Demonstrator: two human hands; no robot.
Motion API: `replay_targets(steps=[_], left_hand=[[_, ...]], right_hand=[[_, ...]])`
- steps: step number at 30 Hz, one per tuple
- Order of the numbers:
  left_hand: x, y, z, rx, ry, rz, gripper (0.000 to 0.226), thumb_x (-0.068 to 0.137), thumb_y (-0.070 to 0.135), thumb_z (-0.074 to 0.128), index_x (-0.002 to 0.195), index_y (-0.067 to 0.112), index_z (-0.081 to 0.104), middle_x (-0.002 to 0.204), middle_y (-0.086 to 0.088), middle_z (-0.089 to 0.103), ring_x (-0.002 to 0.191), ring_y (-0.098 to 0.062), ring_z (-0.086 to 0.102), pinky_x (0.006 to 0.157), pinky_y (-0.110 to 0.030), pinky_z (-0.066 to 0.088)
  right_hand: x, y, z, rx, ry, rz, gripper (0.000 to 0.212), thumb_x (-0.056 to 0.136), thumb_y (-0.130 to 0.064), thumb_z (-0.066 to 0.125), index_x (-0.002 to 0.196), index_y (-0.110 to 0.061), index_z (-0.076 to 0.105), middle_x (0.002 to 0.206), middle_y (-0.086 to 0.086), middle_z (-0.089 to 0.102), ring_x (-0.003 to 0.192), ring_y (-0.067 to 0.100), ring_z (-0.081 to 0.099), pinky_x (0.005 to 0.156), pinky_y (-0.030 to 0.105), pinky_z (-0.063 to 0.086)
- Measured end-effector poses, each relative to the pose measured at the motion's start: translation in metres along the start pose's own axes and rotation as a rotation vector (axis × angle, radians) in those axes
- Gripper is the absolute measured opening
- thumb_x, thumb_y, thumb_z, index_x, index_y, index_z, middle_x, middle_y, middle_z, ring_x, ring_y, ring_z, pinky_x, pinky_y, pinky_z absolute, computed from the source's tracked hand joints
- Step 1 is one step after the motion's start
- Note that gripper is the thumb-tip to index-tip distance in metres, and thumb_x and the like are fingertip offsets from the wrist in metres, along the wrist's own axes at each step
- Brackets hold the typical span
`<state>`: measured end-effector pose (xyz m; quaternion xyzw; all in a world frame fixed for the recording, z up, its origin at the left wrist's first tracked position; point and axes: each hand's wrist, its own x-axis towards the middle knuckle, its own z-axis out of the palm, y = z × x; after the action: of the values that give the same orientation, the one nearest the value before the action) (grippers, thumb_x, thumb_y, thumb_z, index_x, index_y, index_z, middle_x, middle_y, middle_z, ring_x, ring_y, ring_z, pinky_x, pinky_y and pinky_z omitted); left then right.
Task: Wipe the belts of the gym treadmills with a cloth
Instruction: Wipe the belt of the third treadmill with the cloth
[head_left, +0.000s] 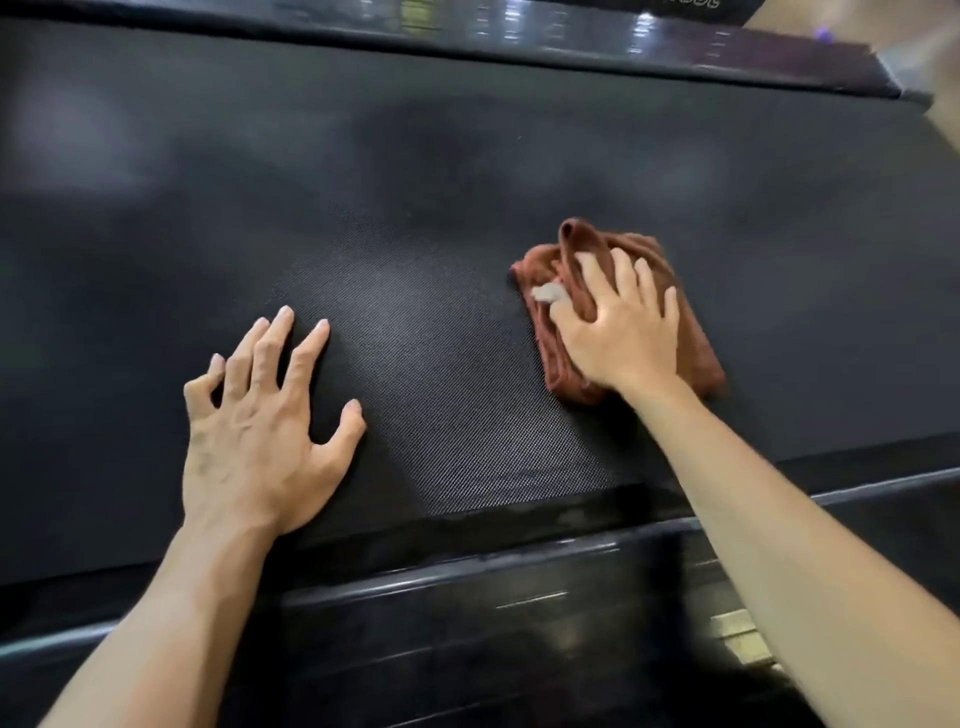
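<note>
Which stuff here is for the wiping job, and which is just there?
For the job:
brown cloth, under the right hand
treadmill belt
left hand, resting flat on the belt

Just there:
side rail nearest the person
far side rail

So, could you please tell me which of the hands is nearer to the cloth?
Right. The right hand presses on top of the brown cloth; the left hand rests flat on the bare belt, apart from it, off to its left.
</note>
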<state>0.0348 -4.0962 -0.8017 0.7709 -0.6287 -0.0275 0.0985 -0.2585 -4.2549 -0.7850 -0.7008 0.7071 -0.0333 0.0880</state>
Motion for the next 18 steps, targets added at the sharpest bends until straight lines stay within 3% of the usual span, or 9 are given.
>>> replay_targets(steps=[3, 6, 12, 14, 18], left_hand=[[0.0, -0.001, 0.001, -0.006, 0.001, -0.001, 0.08, 0.088, 0.066, 0.026, 0.158, 0.027, 0.033, 0.168, -0.001, 0.022, 0.156, -0.019, 0.017, 0.118, -0.05, 0.017], [-0.001, 0.0, -0.001, -0.015, 0.0, -0.002, 0.079, 0.088, 0.065, 0.027, 0.157, 0.028, 0.034, 0.168, -0.001, 0.022, 0.156, -0.019, 0.017, 0.119, -0.05, 0.017], [-0.001, 0.001, -0.004, -0.011, -0.013, -0.005, 0.081, 0.087, 0.067, 0.024, 0.158, 0.028, 0.033, 0.168, -0.001, 0.021, 0.156, -0.019, 0.015, 0.119, -0.049, 0.016], [-0.001, 0.001, -0.003, -0.01, -0.011, -0.003, 0.081, 0.087, 0.067, 0.024, 0.158, 0.029, 0.033, 0.168, -0.001, 0.021, 0.156, -0.019, 0.015, 0.119, -0.049, 0.016], [-0.001, 0.001, -0.002, -0.008, -0.007, -0.001, 0.081, 0.088, 0.067, 0.026, 0.158, 0.028, 0.032, 0.168, -0.001, 0.021, 0.156, -0.019, 0.014, 0.119, -0.049, 0.015]], right_hand=[[0.053, -0.012, -0.006, 0.005, -0.014, 0.071, 0.083, 0.094, -0.082, 0.02, 0.164, -0.038, 0.021, 0.175, 0.001, 0.008, 0.161, 0.023, 0.0, 0.128, 0.055, -0.003], [0.069, -0.04, -0.003, -0.019, -0.032, 0.001, 0.075, 0.098, -0.075, 0.027, 0.164, -0.038, 0.022, 0.175, 0.002, 0.008, 0.161, 0.024, 0.0, 0.127, 0.056, -0.002], [-0.04, -0.036, 0.007, -0.026, -0.025, -0.306, 0.077, 0.092, -0.075, 0.028, 0.162, -0.041, 0.027, 0.174, -0.001, 0.012, 0.16, 0.023, 0.004, 0.128, 0.053, 0.0], [-0.075, -0.011, 0.007, -0.048, 0.016, -0.249, 0.081, 0.089, -0.076, 0.024, 0.161, -0.039, 0.03, 0.173, 0.0, 0.016, 0.159, 0.024, 0.008, 0.128, 0.054, 0.004], [-0.071, 0.022, 0.004, -0.026, 0.064, 0.13, 0.086, 0.086, -0.08, 0.023, 0.161, -0.039, 0.031, 0.173, 0.002, 0.016, 0.16, 0.024, 0.006, 0.128, 0.055, 0.003]])
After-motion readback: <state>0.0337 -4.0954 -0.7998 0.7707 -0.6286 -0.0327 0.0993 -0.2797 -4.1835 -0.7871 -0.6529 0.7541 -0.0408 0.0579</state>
